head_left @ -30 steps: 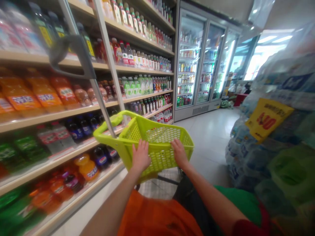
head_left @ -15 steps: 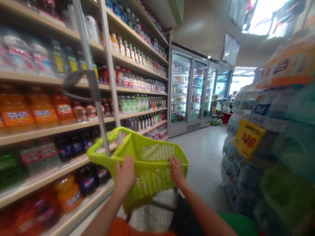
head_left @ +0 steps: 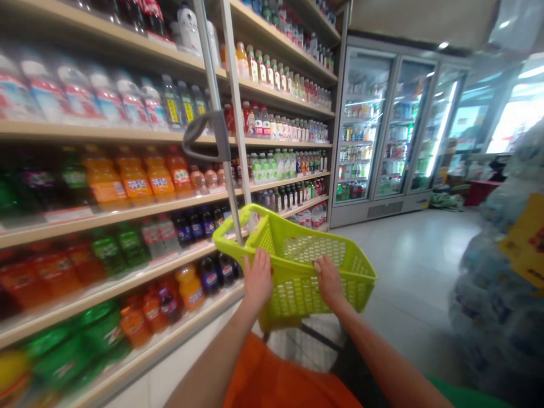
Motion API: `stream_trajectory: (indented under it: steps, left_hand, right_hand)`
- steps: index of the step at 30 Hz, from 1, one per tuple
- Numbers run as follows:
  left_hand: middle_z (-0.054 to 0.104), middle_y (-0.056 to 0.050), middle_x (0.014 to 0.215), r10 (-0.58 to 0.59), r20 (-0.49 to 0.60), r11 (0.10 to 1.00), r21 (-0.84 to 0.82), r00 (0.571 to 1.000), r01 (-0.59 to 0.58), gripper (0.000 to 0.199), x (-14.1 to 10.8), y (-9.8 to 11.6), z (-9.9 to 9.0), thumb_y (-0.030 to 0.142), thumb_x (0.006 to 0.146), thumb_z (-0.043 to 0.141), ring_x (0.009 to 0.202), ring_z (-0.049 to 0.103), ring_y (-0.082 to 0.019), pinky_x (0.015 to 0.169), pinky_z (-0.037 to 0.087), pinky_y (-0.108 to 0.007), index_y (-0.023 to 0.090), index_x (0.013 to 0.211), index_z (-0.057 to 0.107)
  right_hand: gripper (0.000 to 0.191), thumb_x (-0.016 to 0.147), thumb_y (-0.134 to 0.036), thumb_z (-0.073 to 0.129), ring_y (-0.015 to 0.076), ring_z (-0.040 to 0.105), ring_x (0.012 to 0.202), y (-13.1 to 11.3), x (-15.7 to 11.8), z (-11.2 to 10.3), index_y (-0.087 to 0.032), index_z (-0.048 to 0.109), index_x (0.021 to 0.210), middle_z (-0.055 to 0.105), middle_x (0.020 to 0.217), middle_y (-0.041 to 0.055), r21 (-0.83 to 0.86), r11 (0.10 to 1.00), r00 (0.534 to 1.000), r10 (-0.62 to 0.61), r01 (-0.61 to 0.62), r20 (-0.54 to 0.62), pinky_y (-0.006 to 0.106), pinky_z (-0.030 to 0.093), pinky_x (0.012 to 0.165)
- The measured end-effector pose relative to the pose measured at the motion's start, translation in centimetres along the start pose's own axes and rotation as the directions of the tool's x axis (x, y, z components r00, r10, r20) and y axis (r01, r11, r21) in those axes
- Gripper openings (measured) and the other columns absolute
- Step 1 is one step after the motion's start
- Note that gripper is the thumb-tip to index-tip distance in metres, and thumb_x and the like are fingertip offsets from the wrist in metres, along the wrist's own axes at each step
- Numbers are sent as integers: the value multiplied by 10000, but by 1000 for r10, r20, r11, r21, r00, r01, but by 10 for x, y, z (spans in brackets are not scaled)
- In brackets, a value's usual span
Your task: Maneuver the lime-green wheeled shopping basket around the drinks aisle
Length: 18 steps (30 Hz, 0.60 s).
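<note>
A lime-green plastic basket [head_left: 297, 283] with perforated walls and an inner divider stands in front of me. At its left end rises a metal pole [head_left: 236, 212] with a grey loop handle [head_left: 221, 136]. My left hand [head_left: 258, 280] lies on the near rim close to the pole, its fingers reaching over the edge. Farther right, my right hand [head_left: 329, 279] is closed round the same rim. No goods show in the visible part of the basket.
Shelves [head_left: 280, 182] of bottled drinks run along the left, close to the basket. Glass-door fridges [head_left: 365, 130] stand beyond. Wrapped bottle packs [head_left: 480, 289] with a yellow sign [head_left: 527, 243] are stacked on the right. Pale floor [head_left: 399, 243] lies between them.
The view has turned left, so the basket, hands, shelves and fridges appear farther right. More of the left shelves shows and less of the bottle stack. Both hands stay on the basket rim.
</note>
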<state>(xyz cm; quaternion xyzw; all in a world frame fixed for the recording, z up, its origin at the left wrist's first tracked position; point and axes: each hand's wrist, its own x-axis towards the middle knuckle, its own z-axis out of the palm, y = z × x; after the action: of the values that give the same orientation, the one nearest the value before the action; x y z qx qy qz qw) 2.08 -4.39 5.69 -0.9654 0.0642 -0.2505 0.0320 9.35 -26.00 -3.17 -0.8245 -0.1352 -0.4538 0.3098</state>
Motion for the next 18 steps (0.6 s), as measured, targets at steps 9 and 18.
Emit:
stream_trajectory:
  steps: [9,18]
  left_hand:
    - [283,-90,1463,93,-22,988,-124,995,-95,604,3,15,-2,165,776,386,1366,185,-225,1104,120,-528,143,1374,308]
    - [375,-107,1412,291,20,943,-178,957,-282,602,19,36,15,180,794,433,1308,304,-238,1081,136,-566,202,1375,281]
  right_hand:
    - [599,676,-82,398,282,349,1263,-83,10,41,-77,415,1275,448,1315,190,102,990,981,-110,95,157,512,312,1015]
    - [822,611,-113,398,254,379,1262,-49,5,4,-116,163,1399,420,1360,166,103,994,951,-66,37,302,557,215,1043]
